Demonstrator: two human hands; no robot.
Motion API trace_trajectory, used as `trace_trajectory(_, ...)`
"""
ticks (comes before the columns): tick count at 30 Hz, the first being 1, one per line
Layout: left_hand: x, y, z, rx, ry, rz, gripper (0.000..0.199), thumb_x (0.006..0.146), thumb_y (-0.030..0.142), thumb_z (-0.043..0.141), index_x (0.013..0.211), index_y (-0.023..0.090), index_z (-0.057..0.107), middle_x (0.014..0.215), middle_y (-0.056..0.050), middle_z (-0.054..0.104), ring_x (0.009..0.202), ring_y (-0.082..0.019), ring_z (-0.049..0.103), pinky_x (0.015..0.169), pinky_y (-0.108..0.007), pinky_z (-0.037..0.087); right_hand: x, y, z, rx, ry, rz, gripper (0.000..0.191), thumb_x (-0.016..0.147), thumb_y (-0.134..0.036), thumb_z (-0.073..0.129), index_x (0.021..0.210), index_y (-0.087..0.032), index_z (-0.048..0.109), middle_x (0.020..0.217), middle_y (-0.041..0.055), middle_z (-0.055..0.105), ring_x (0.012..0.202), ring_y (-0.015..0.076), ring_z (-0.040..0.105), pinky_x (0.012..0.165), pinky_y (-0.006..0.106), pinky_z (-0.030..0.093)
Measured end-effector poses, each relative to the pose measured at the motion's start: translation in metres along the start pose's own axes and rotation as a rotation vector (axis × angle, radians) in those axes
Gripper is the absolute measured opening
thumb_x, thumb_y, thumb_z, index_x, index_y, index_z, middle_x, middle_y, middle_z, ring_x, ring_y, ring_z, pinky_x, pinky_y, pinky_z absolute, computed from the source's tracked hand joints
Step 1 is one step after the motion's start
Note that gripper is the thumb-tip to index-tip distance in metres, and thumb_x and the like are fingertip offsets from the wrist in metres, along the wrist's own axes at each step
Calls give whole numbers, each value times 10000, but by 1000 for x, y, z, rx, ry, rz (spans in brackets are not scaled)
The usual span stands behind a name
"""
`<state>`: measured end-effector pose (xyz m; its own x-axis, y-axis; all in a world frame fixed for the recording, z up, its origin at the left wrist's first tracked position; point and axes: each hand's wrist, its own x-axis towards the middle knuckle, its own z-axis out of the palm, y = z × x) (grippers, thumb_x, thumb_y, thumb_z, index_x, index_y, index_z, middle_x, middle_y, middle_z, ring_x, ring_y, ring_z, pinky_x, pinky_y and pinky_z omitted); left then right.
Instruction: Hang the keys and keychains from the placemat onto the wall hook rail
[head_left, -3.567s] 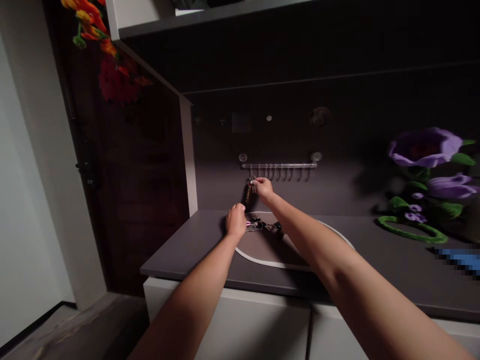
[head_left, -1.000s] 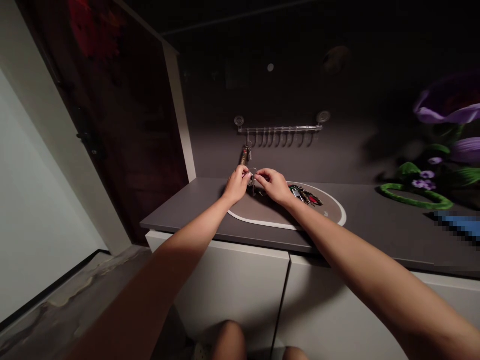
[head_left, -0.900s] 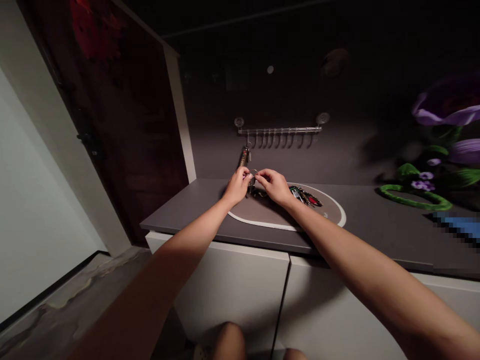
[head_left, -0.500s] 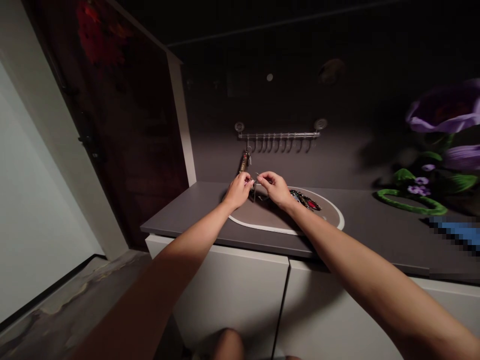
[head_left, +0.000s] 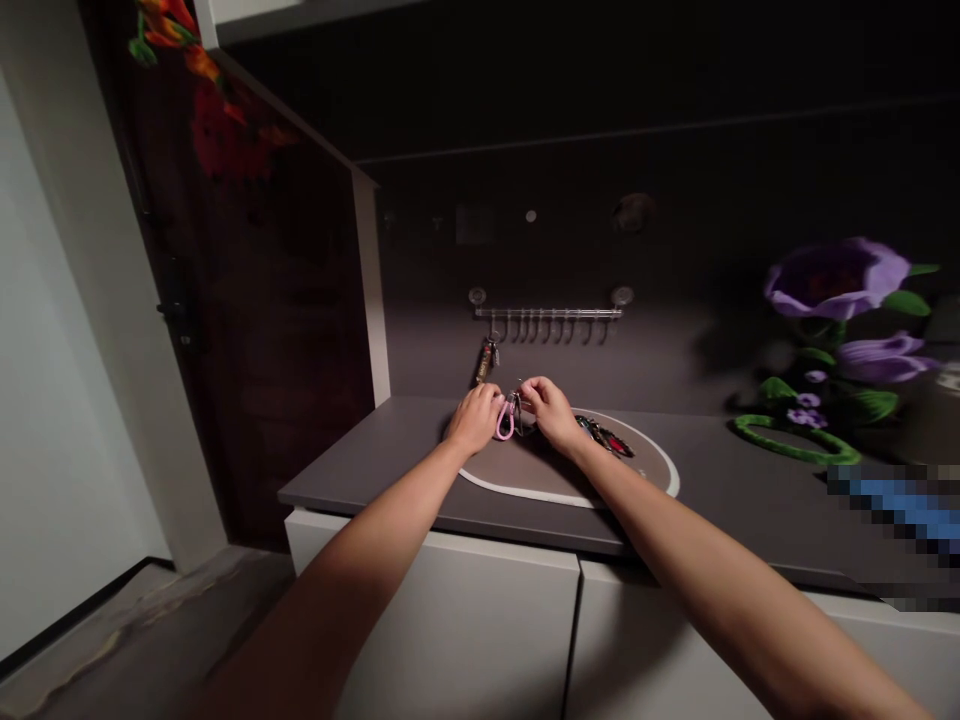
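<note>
Close together over an oval brown mat with a white rim (head_left: 517, 488), my two hands hold parts of one small bunch. The fingers of my left hand (head_left: 475, 418) are closed at a pink loop (head_left: 505, 421). My right hand (head_left: 548, 408) pinches a thin metal ring beside it, with small metal pieces hanging between the hands. Just right of my right hand, a pile of dark keychains with a red piece (head_left: 616, 443) lies on the mat. Behind my left hand, a brown key fob (head_left: 484, 362) hangs from the hook rail (head_left: 551, 313).
The mat lies on a grey counter (head_left: 360, 440) above white cabinet doors. At the right are purple knitted flowers (head_left: 840, 280), a green ring (head_left: 795, 452) and a blurred-out blue object (head_left: 907, 505). A dark door (head_left: 277, 350) is at the left.
The view has tilted up, so the scene sits lower. The pink loop now shows beside my left hand, and the metal ring and pieces between my hands are more visible.
</note>
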<state>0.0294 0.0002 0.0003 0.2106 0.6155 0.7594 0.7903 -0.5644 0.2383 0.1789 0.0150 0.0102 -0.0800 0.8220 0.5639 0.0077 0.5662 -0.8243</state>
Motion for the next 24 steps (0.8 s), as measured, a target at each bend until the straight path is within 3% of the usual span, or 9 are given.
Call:
trace_trajectory(9, 2, -1, 0, 114, -66, -176, 249, 904, 237, 272, 928, 193, 516, 949, -69, 599, 891, -167, 547, 769, -269, 379, 17, -16, 4, 29, 86, 90, 178, 693, -339, 530, 729, -180, 458, 680, -32, 493, 605, 81, 468, 619, 234, 420)
trace_trajectory(17, 1, -3, 3, 150, -118, -203, 271, 908, 247, 255, 937, 195, 519, 915, -69, 620, 844, -170, 573, 715, -265, 379, 69, -24, 9, -196, 192, 24, 81, 739, -243, 445, 710, -173, 472, 691, -2, 550, 627, 97, 531, 595, 219, 425)
trace_trajectory(24, 1, -4, 5, 150, -129, -207, 295, 913, 263, 239, 929, 192, 525, 889, -72, 626, 833, -170, 579, 702, -265, 377, 111, -11, 13, -396, 319, 2, 172, 768, -272, 453, 738, -149, 571, 709, 47, 630, 672, 131, 583, 667, 250, 449)
